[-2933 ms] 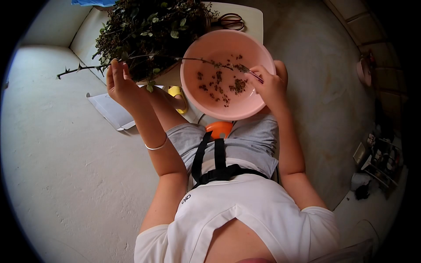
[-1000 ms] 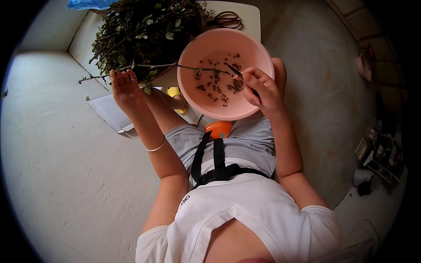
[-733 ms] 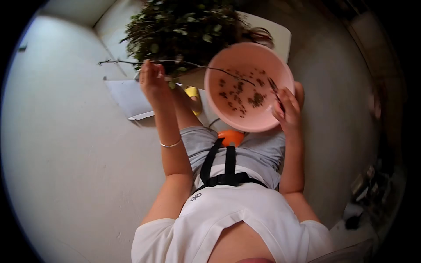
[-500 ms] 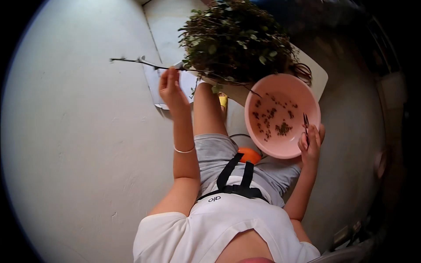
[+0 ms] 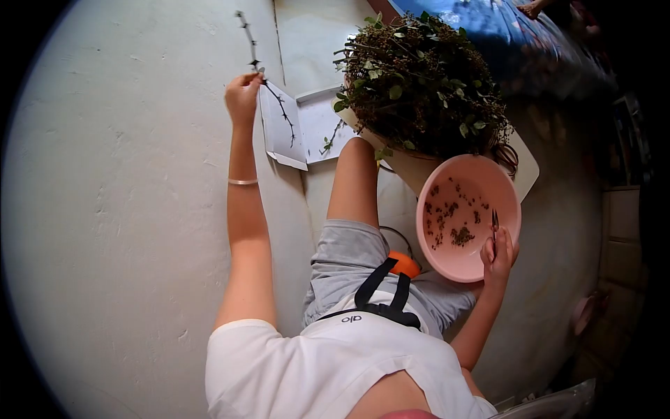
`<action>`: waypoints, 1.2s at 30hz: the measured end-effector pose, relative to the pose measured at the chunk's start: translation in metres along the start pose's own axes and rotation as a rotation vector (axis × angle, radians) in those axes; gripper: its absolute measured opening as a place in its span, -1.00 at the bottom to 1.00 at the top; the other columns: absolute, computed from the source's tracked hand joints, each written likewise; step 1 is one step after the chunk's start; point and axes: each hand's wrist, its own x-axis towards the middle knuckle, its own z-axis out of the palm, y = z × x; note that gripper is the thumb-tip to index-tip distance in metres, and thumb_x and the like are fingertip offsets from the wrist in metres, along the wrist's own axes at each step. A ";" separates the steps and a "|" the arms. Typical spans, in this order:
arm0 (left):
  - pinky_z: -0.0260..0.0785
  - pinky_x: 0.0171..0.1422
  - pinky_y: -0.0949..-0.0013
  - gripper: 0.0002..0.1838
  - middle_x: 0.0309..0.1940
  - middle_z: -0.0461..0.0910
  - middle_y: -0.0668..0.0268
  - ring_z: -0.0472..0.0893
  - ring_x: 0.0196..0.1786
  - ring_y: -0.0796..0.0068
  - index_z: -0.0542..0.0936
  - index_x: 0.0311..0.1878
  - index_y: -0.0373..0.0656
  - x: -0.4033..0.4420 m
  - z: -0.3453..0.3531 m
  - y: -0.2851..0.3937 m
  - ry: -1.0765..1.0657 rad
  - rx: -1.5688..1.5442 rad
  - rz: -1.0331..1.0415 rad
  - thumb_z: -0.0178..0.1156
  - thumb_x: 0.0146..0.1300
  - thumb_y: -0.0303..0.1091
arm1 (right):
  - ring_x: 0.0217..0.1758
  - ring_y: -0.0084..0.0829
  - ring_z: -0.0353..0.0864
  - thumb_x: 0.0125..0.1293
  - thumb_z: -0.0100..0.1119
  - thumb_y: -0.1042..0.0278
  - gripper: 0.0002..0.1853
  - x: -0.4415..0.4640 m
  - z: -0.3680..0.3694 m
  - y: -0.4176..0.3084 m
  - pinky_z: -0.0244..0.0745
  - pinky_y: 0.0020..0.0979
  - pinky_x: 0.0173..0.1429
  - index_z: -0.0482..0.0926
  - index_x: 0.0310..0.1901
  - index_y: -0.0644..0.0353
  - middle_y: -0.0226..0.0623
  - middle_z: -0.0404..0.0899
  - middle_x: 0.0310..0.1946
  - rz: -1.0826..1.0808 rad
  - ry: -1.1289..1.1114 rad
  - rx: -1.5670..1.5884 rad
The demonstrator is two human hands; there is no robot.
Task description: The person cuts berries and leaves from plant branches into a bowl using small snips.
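Observation:
My left hand [image 5: 243, 101] is raised at the left and pinches a thin, thorny-looking twig [image 5: 280, 105] that slants up and down past the fingers. A pair of small scissors [image 5: 495, 227] is gripped in my right hand [image 5: 498, 257], blades pointing up, over the right part of a pink basin [image 5: 447, 258]. Small dark clusters [image 5: 460, 236], like berries or buds, lie scattered in the basin. Behind it a large heap of leafy, berried branches [image 5: 419, 91] fills a basket, most of which is hidden.
An open white box [image 5: 321, 105] with a leafy sprig [image 5: 331, 138] stands on the floor beyond my knee. A pale board or stool top [image 5: 527, 167] lies under the heap. Blue cloth [image 5: 481, 31] is at the back, with part of another person's limb [image 5: 534, 8] at its edge.
My left hand has carried the twig left and up, away from the basin and heap, and the twig now stands steeper. The view has shifted; my right hand still holds the scissors by the basin.

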 end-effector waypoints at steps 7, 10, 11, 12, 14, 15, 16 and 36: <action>0.50 -0.01 0.13 -0.56 -0.25 0.70 0.08 0.66 -0.12 0.07 0.74 -0.12 -0.12 -0.029 0.099 -0.171 -0.315 0.513 -0.213 0.37 0.05 0.01 | -0.81 -0.75 -0.02 0.54 -0.05 0.19 -0.75 -0.006 0.011 -0.006 -0.13 -0.64 -0.72 0.53 -0.05 0.18 -0.56 0.18 -0.78 0.001 -0.017 -0.038; 0.47 -0.23 0.31 -0.62 -0.54 0.67 0.18 0.66 -0.40 0.32 0.77 -0.27 -0.14 -0.062 0.103 -0.154 -0.115 0.092 -0.337 0.31 0.14 0.02 | -0.81 -0.75 0.00 0.54 -0.04 0.20 -0.75 -0.011 0.005 0.000 -0.12 -0.65 -0.72 0.53 -0.06 0.19 -0.56 0.19 -0.78 0.000 0.038 -0.022; 0.43 -0.29 0.37 -0.61 -0.60 0.65 0.23 0.63 -0.46 0.41 0.78 -0.31 -0.13 -0.065 0.099 -0.135 -0.176 0.079 -0.443 0.28 0.19 0.04 | -0.81 -0.75 0.00 0.54 -0.04 0.20 -0.75 -0.013 0.006 0.000 -0.12 -0.65 -0.72 0.53 -0.06 0.19 -0.56 0.19 -0.78 -0.014 0.062 -0.025; 0.39 -0.33 0.39 -0.59 -0.62 0.63 0.26 0.59 -0.49 0.46 0.78 -0.34 -0.14 -0.071 0.096 -0.118 -0.197 0.063 -0.456 0.26 0.22 0.06 | -0.81 -0.75 0.02 0.54 -0.04 0.20 -0.75 -0.013 0.008 -0.001 -0.11 -0.65 -0.72 0.53 -0.06 0.19 -0.56 0.19 -0.78 0.009 0.057 -0.041; 0.35 -0.36 0.41 -0.56 -0.64 0.61 0.28 0.56 -0.51 0.50 0.78 -0.36 -0.15 -0.069 0.097 -0.097 -0.220 0.037 -0.461 0.23 0.25 0.08 | -0.81 -0.75 0.06 0.54 -0.04 0.20 -0.76 -0.011 0.003 -0.001 -0.10 -0.66 -0.72 0.52 -0.07 0.19 -0.56 0.22 -0.78 0.036 0.058 -0.060; 0.34 -0.36 0.40 -0.53 -0.62 0.62 0.28 0.54 -0.51 0.51 0.77 -0.36 -0.18 -0.065 0.096 -0.092 -0.210 0.005 -0.477 0.21 0.27 0.09 | -0.81 -0.75 0.06 0.54 -0.04 0.20 -0.76 -0.010 0.004 -0.004 -0.10 -0.66 -0.72 0.52 -0.07 0.19 -0.56 0.22 -0.78 0.026 0.065 -0.059; 0.33 -0.36 0.39 -0.50 -0.60 0.62 0.28 0.52 -0.52 0.51 0.76 -0.36 -0.21 -0.061 0.094 -0.087 -0.199 -0.022 -0.496 0.19 0.29 0.11 | -0.80 -0.76 0.06 0.53 -0.04 0.20 -0.76 -0.010 0.006 -0.005 -0.09 -0.66 -0.73 0.52 -0.08 0.19 -0.56 0.22 -0.78 0.024 0.054 -0.070; 0.51 -0.07 0.28 -0.84 -0.25 0.67 0.21 0.66 -0.24 0.27 0.76 -0.18 -0.03 0.059 0.137 0.126 -0.796 0.025 0.598 0.29 0.25 -0.25 | -0.81 -0.77 0.07 0.53 -0.03 0.16 -0.74 -0.026 -0.019 -0.006 -0.09 -0.68 -0.73 0.51 -0.07 0.19 -0.56 0.22 -0.78 -0.041 0.070 -0.055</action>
